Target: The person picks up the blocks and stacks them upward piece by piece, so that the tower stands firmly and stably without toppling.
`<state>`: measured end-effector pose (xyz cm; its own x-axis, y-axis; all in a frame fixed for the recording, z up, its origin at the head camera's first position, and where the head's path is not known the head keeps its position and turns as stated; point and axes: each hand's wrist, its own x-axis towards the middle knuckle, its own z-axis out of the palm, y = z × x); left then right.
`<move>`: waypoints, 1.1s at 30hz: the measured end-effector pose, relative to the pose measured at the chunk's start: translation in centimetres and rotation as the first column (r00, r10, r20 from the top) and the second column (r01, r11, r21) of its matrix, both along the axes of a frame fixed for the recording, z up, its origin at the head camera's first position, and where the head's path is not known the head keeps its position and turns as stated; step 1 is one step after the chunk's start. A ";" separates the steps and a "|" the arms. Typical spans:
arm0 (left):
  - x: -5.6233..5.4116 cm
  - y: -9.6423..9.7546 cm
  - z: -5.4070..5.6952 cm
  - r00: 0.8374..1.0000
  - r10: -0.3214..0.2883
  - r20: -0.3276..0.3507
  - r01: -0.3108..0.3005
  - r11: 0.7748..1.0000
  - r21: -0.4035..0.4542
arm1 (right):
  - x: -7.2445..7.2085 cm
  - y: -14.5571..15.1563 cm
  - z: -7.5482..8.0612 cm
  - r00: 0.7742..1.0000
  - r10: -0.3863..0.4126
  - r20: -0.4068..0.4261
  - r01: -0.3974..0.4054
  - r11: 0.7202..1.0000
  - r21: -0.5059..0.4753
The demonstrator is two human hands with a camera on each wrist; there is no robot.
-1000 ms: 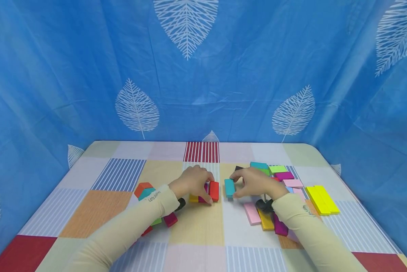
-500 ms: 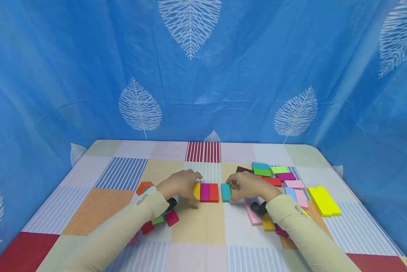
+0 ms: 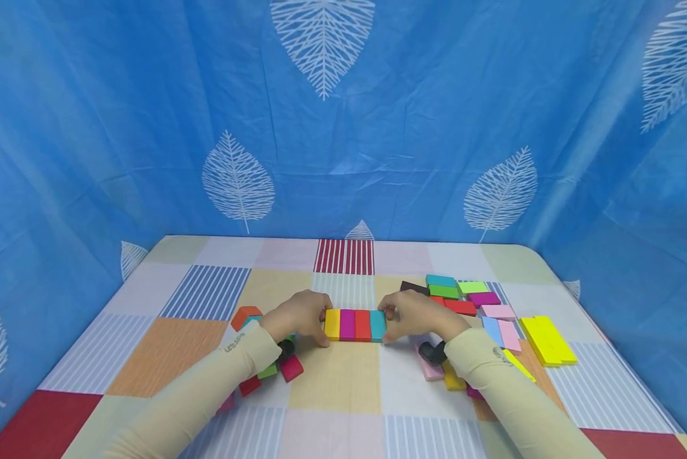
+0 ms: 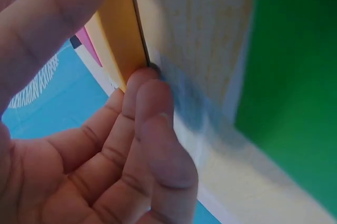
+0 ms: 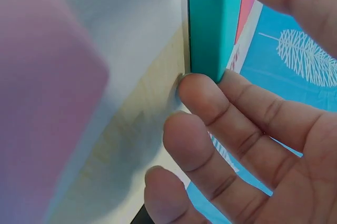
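- The yellow block point(image 3: 332, 325), magenta block point(image 3: 347, 325), red block point(image 3: 362, 326) and teal block point(image 3: 378, 326) lay side by side, touching, on the cloth point(image 3: 343, 382).
- The left hand point(image 3: 301, 315) pinched the yellow block end to end, thumb opposite fingers, parted only by its length.
- The right hand point(image 3: 420, 313) held the teal block likewise.
- Gripping both outer blocks probably kept the line straight and snug.
- All four were smooth, flat-faced oblongs, perhaps painted wood.
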<state>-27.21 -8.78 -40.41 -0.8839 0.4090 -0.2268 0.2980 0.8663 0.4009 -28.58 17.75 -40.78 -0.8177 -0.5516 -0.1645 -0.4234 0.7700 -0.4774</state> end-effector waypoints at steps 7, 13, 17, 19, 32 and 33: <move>0.1 0.3 0.4 1.000 -0.021 -0.013 0.022 1.000 0.009 | 0.0 0.4 0.2 1.000 -0.015 0.016 0.015 1.000 -0.014; 0.4 0.1 0.4 1.000 0.001 0.013 -0.001 1.000 0.021 | 0.2 1.1 0.7 0.998 0.001 0.066 0.002 0.998 -0.056; 0.8 -0.5 0.6 0.999 0.038 0.018 -0.039 0.998 0.042 | 0.8 3.0 1.1 0.996 0.052 0.069 -0.041 0.987 -0.159; 1.2 -0.8 0.8 0.998 0.063 0.017 -0.064 0.994 0.090 | 1.1 4.1 1.2 0.996 0.068 0.054 -0.055 0.975 -0.216; 1.6 -2.0 -1.3 0.994 0.101 0.050 -0.105 0.668 0.737 | 2.1 8.3 0.1 0.972 0.171 0.161 -0.101 0.924 -0.370; 1.5 -2.1 -1.6 0.995 0.091 0.042 -0.092 0.659 0.747 | 2.1 8.4 -0.1 0.966 0.194 0.173 -0.119 0.921 -0.371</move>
<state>-25.69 -10.86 -42.01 -0.9263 0.3581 0.1175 0.2329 0.2988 0.9254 -26.48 26.18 -40.85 -0.6858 -0.7226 -0.0871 -0.3900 0.4658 -0.7943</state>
